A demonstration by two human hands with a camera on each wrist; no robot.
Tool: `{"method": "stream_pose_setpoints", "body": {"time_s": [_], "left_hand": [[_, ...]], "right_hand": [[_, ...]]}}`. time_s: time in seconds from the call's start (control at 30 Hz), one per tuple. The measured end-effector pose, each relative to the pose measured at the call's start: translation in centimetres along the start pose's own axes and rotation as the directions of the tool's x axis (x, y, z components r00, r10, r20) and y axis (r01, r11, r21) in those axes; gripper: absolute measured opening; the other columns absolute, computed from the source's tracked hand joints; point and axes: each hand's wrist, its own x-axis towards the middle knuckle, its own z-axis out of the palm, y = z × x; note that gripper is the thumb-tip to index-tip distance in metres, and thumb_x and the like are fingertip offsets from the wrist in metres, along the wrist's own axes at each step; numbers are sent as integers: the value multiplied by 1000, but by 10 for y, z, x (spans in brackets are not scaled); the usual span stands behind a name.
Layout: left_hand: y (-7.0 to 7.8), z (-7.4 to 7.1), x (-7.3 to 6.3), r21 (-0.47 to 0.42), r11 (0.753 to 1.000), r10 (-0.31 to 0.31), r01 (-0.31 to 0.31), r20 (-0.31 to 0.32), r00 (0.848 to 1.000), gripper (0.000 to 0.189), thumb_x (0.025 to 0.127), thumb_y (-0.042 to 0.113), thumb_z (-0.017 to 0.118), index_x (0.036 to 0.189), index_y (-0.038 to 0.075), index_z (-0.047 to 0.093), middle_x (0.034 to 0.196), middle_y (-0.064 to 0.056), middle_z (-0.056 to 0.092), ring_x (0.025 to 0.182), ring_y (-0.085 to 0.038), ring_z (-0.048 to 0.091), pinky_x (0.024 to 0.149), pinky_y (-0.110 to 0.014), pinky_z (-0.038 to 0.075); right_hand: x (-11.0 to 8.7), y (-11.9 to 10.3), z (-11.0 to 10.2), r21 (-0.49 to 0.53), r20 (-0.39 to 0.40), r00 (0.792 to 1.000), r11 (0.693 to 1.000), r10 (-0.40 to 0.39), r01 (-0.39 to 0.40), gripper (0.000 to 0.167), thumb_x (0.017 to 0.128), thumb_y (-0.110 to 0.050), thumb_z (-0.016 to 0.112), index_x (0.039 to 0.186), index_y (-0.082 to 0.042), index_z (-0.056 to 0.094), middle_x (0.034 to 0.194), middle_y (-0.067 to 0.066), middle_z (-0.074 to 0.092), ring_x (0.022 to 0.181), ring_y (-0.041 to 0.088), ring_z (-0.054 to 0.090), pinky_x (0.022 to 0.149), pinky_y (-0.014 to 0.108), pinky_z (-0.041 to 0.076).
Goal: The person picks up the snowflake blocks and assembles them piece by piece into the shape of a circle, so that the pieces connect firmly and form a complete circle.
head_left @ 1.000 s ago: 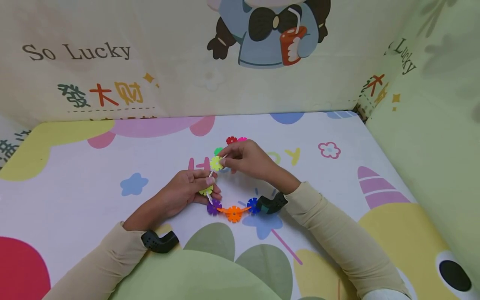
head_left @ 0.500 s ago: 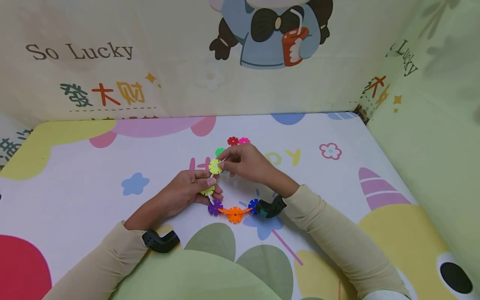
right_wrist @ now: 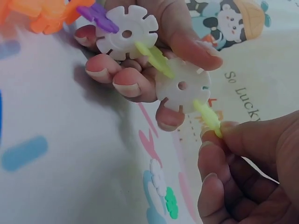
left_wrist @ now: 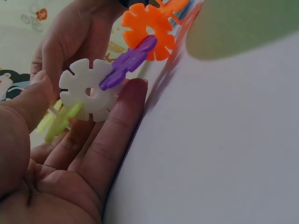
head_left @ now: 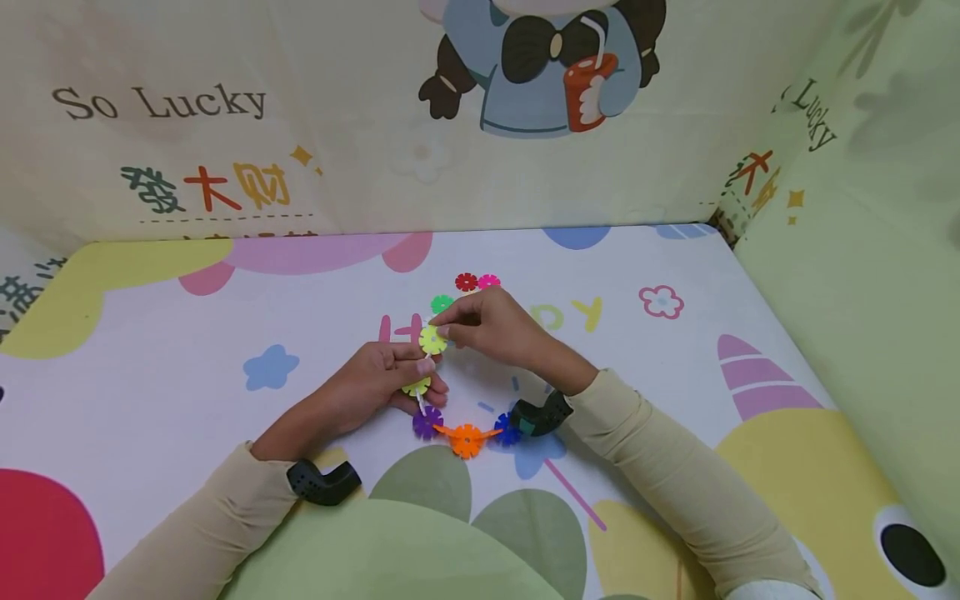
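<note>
A chain of slotted plastic snowflake discs runs between both hands. Blue [head_left: 507,430], orange [head_left: 467,442] and purple [head_left: 427,422] discs form its near end, followed by a white disc [right_wrist: 112,39], a yellow disc [right_wrist: 157,60], another white disc [right_wrist: 170,93] and an end yellow disc [head_left: 432,340]. My left hand [head_left: 378,375] grips the chain around the second white disc, thumb on one side and fingers behind. Thumb and forefinger of my right hand [head_left: 498,329] pinch the end yellow disc, whose edge sits at a slot of that white disc.
Beyond the right hand lie loose discs: red [head_left: 466,282], pink [head_left: 489,282], green [head_left: 442,304] and a white one [right_wrist: 158,177] beside the green. The tabletop [head_left: 187,417] carries a colourful print. A printed cloth wall [head_left: 360,167] rises behind it, another stands at the right.
The right hand has moved slightly nearer the left hand, bringing the end yellow disc along. The purple, orange and blue part of the chain has shifted a little toward the person.
</note>
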Motion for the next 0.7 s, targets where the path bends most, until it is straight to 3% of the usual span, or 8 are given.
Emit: {"method": "stream_pose_setpoints", "body": {"time_s": [0.33,0.7], "left_hand": [[-1,-1,-1,-23,1000,14,-14,-5,1000,39,100,20,58,129,-6,54,99,-18,71,93,-28,70,75,-37,58],[0,-2,-3,-60,998,30,-28,24,999,41,99,19,59,124,-13,56,93,-18,69,86,-26,70,78,-42,57]], "right_hand": [[1,4,1,41,21,1000,999,-10,9,11,90,-6,70,99,-2,73,81,3,68,67,25,61,58,29,52],[0,4,6,26,25,1000,1000,3,-3,11,91,-6,68,101,-2,71,82,1,68,66,22,60,60,28,52]]}}
